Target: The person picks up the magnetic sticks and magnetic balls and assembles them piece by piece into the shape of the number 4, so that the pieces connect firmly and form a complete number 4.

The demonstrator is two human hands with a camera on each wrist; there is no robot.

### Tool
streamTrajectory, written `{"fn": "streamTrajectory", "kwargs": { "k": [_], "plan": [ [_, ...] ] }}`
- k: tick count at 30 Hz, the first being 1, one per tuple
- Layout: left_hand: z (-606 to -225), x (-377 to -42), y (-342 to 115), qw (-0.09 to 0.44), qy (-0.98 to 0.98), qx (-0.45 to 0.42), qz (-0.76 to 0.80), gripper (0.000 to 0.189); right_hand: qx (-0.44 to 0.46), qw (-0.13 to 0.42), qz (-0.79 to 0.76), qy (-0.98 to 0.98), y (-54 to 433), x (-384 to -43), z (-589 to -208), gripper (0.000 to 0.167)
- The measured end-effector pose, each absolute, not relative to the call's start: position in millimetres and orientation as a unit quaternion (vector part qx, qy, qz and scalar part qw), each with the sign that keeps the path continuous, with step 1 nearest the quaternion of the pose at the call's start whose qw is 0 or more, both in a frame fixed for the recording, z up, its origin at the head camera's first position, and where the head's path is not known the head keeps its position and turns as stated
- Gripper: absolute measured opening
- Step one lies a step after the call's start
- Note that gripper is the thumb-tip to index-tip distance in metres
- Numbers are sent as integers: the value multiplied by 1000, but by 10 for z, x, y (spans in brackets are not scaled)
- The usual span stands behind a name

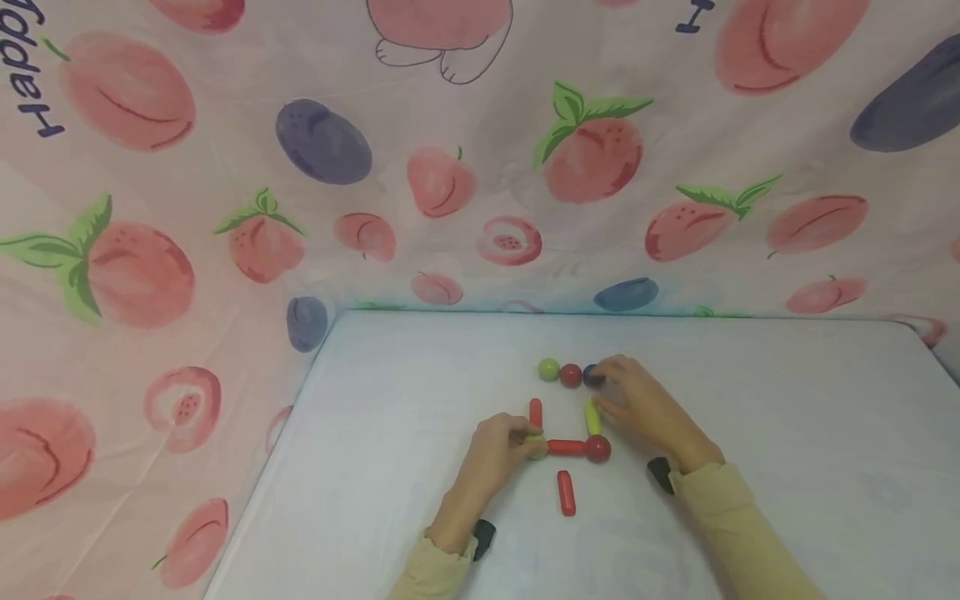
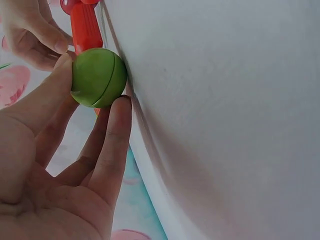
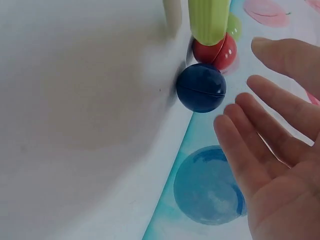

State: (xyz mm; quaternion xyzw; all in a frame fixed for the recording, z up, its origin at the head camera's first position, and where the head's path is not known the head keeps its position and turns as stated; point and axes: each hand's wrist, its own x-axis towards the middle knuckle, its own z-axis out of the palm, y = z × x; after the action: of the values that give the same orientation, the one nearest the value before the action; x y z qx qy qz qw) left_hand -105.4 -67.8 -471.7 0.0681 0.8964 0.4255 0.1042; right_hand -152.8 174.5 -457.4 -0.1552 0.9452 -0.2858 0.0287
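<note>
My left hand (image 1: 495,454) pinches a green ball (image 2: 100,77) between thumb and fingers at the left corner of a small figure. From that ball a red rod (image 1: 567,447) runs right to a red ball (image 1: 597,449). Another red rod (image 1: 536,411) points away from the left corner, and a yellow-green rod (image 1: 592,418) points away from the red ball. My right hand (image 1: 651,410) has its fingers spread beside a dark blue ball (image 3: 201,88); in the right wrist view a gap shows between fingertips and ball.
Left of the blue ball, a second red ball (image 1: 571,376) and a second green ball (image 1: 549,369) sit in a row. A loose red rod (image 1: 566,493) lies nearer me on the white table (image 1: 360,467). Fruit-printed cloth (image 1: 450,183) rises behind and at the left.
</note>
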Motion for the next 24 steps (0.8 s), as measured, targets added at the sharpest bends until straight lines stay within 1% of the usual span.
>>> {"fn": "streamTrajectory", "kwargs": {
  "k": [5,8,17,24],
  "plan": [
    [-4716,-1048,-665,102,893,67,433,22,-175,1,-282,943,1742,-1583,-4581,40],
    [-4721,-1044,-663,100,893,69,434,22,-179,-6,-280,943,1735,-1600,-4584,40],
    [-4720,-1025,-659,89,896,70,429,22,-171,4,-280,945,1728,-1665,-4655,34],
    [-4704,-984,-657,102,898,54,424,23,-158,10,-285,945,1737,-1702,-4686,30]
  ]
}}
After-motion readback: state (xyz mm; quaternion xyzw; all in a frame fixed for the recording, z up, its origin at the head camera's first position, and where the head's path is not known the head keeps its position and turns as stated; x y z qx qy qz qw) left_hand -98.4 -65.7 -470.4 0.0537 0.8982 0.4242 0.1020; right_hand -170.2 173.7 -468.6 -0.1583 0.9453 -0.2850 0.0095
